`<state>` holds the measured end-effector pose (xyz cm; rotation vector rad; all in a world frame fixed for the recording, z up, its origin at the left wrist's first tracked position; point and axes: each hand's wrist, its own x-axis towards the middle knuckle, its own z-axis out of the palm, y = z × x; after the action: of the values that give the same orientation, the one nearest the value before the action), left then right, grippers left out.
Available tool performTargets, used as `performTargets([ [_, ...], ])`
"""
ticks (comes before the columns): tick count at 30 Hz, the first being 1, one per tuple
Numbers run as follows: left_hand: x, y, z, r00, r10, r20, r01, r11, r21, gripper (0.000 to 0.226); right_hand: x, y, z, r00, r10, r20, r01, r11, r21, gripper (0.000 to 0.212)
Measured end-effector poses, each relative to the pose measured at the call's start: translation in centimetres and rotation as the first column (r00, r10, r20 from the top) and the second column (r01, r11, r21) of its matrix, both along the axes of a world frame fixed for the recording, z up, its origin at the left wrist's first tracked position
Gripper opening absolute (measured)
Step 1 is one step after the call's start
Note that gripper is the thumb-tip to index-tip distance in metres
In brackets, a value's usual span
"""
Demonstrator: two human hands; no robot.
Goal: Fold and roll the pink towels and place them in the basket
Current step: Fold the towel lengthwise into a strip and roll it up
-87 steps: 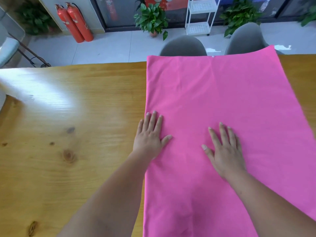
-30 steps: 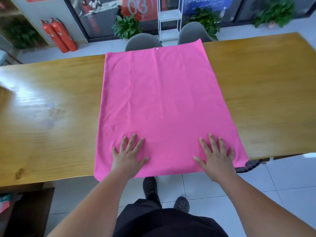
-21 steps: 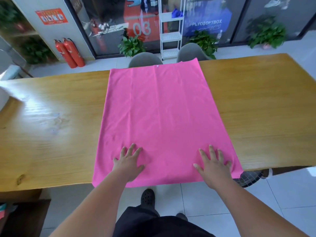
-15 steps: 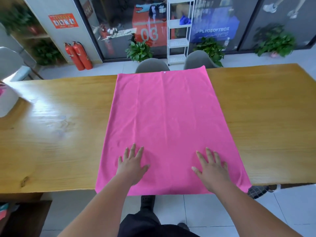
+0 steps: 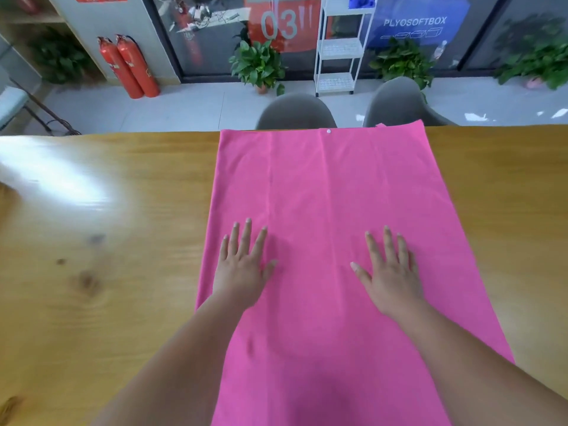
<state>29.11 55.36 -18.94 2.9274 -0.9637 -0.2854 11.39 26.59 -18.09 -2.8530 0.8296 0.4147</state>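
Note:
A large pink towel (image 5: 325, 186) lies spread flat across the wooden table (image 5: 101, 229), reaching from the far edge to the near edge. My left hand (image 5: 242, 265) rests palm down on the towel near its left side, fingers straight and spread. My right hand (image 5: 388, 272) lies flat on the towel's right half in the same way. Neither hand holds any cloth. A small white snap (image 5: 328, 131) shows at the towel's far edge. No basket is in view.
Two grey chairs (image 5: 295, 113) stand behind the table's far edge. Beyond them are a white shelf rack (image 5: 336, 47), potted plants (image 5: 258, 66) and two red fire extinguishers (image 5: 129, 67). Bare wood extends left and right of the towel.
Both hands slid forward over the towel, from its near edge toward the middle. The view moved closer, so the floor and near table edge dropped out of sight.

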Motion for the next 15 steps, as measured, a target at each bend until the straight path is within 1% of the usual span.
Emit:
performTargets([
  [4,4.3,0.3,-2.6,0.998,0.054,0.011,-0.054,0.998,0.011,0.082,2.8,-0.7,-2.8,0.997,-0.073,0.027,0.075,0.996,-0.056,0.086],
  [9,6.5,0.2,-3.8,0.995,0.071,0.073,-0.068,0.997,-0.041,0.083,4.6,-1.2,-3.9,0.993,-0.077,0.087,0.087,0.989,-0.116,0.082],
  [11,7.4,-0.4,-4.0,0.996,0.067,0.061,-0.064,0.997,-0.050,0.083,5.5,-1.9,-4.1,0.994,-0.080,0.072,0.088,0.988,-0.125,0.082],
  [15,8.5,-0.8,-4.4,0.998,0.058,0.012,-0.057,0.998,-0.011,0.085,6.4,-2.6,-4.3,0.997,-0.083,0.006,0.083,0.992,-0.098,0.081],
])
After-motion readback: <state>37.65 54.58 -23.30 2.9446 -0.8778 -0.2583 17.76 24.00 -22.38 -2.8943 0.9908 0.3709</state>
